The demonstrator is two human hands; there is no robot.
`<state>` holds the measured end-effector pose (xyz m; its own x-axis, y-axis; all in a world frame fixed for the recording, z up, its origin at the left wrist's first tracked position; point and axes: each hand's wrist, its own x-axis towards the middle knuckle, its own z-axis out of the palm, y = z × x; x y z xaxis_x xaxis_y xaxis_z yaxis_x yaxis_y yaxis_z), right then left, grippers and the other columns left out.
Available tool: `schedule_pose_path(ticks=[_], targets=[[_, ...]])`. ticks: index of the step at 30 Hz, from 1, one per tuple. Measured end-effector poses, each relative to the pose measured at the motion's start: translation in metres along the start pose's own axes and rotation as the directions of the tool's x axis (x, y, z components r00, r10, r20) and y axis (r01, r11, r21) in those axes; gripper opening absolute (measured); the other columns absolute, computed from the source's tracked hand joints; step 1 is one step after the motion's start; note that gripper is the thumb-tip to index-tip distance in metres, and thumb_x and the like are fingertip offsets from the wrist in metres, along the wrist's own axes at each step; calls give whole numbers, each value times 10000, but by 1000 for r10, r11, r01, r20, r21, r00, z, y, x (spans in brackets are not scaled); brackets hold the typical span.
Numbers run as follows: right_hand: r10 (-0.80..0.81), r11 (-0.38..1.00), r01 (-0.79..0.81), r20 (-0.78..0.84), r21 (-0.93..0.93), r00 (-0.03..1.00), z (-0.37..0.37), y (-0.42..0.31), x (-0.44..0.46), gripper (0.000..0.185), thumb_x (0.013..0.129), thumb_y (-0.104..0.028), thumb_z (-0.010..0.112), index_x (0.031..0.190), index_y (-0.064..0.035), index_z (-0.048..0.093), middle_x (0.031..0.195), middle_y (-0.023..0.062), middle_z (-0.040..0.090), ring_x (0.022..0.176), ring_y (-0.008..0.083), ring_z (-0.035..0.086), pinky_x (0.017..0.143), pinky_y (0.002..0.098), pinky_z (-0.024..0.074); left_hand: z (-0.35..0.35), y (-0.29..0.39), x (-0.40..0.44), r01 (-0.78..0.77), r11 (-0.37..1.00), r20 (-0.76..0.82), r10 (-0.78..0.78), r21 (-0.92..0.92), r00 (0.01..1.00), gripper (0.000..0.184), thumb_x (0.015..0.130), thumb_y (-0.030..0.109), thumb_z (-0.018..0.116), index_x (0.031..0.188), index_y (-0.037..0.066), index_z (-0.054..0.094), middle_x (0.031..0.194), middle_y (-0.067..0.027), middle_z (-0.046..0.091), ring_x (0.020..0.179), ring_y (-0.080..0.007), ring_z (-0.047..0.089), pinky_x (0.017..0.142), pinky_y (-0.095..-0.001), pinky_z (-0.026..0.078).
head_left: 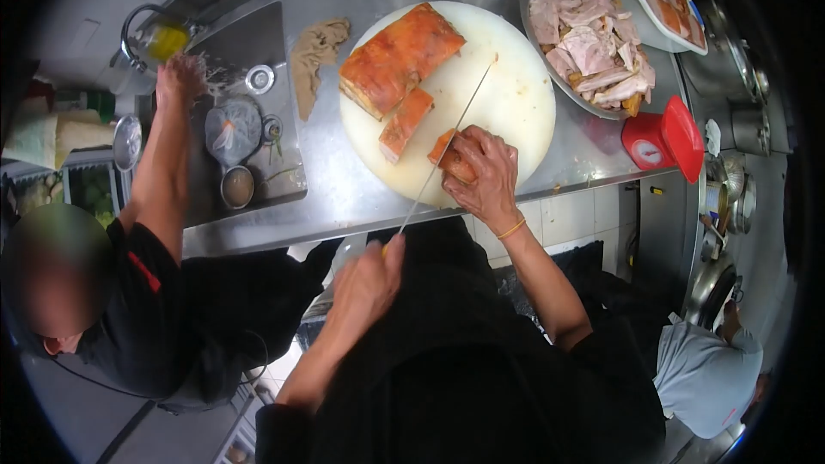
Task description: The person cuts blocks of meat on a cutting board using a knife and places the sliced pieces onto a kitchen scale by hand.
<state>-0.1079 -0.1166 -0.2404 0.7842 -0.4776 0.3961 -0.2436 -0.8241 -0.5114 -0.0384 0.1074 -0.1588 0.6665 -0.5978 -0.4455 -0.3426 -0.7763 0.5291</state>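
My left hand point(368, 282) is closed around the handle of a long knife point(468, 103), below the edge of a round white cutting board point(524, 120). Its thin blade slants up across the board and passes by a piece of roast pork point(458, 167). Bent fingers of my right hand point(485, 170) press on that piece, partly hiding it. Whether the blade has entered the meat, I cannot tell. Further up the board lie a large slab of roast pork point(400, 56) with orange-brown skin and a narrower cut strip point(406, 125).
An oval tray of sliced meat point(593, 47) and a red scale point(649, 142) stand right of the board. Left are a brown cloth point(316, 60) and a sink point(284, 163), where another person's hand point(179, 82) is near the running tap. Someone in grey point(705, 369) is lower right.
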Motion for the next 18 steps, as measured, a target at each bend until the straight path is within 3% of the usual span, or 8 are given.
schedule_pose_path(ticks=[7, 10, 13, 16, 18], targets=[[55, 998, -55, 26, -24, 998, 3, -1, 0, 463, 609, -210, 758, 1058, -125, 684, 1146, 60, 611, 949, 272, 583, 824, 406, 393, 10, 23, 45, 16, 998, 25, -15, -59, 1000, 559, 1050, 384, 441, 771, -65, 625, 730, -354, 595, 795, -558, 591, 728, -591, 464], [44, 999, -44, 21, -15, 999, 2, -2, 0, 467, 605, -214, 761, 1057, -128, 686, 1152, 58, 612, 952, 269, 583, 832, 407, 389, 18, -2, 18, -60, 997, -41, 58, -47, 997, 552, 1037, 415, 462, 779, -45, 624, 690, -346, 615, 715, -550, 618, 699, -607, 488], [39, 999, -39, 15, -17, 999, 4, 0, -1, 466, 604, -214, 764, 1056, -129, 688, 1162, 54, 612, 955, 266, 580, 837, 409, 383, 5, -15, -21, 133, 991, 63, -134, 27, 989, 551, 1030, 452, 453, 841, -34, 630, 750, -353, 634, 778, -545, 630, 757, -608, 485], [45, 999, -45, 27, -11, 999, 4, 2, -2, 461, 610, -217, 769, 1057, -130, 692, 1171, 51, 613, 958, 262, 577, 842, 409, 381, -3, -26, -43, 225, 974, 127, -228, 39, 965, 557, 1024, 481, 444, 899, -27, 636, 796, -357, 645, 831, -547, 630, 808, -610, 478], [50, 999, -49, 34, -20, 998, 5, 3, -2, 456, 617, -221, 772, 1057, -131, 694, 1176, 48, 616, 956, 261, 575, 844, 408, 382, -4, -22, -34, 155, 988, 118, -157, 21, 981, 532, 1030, 444, 454, 896, -35, 640, 773, -348, 644, 799, -544, 632, 776, -597, 493]])
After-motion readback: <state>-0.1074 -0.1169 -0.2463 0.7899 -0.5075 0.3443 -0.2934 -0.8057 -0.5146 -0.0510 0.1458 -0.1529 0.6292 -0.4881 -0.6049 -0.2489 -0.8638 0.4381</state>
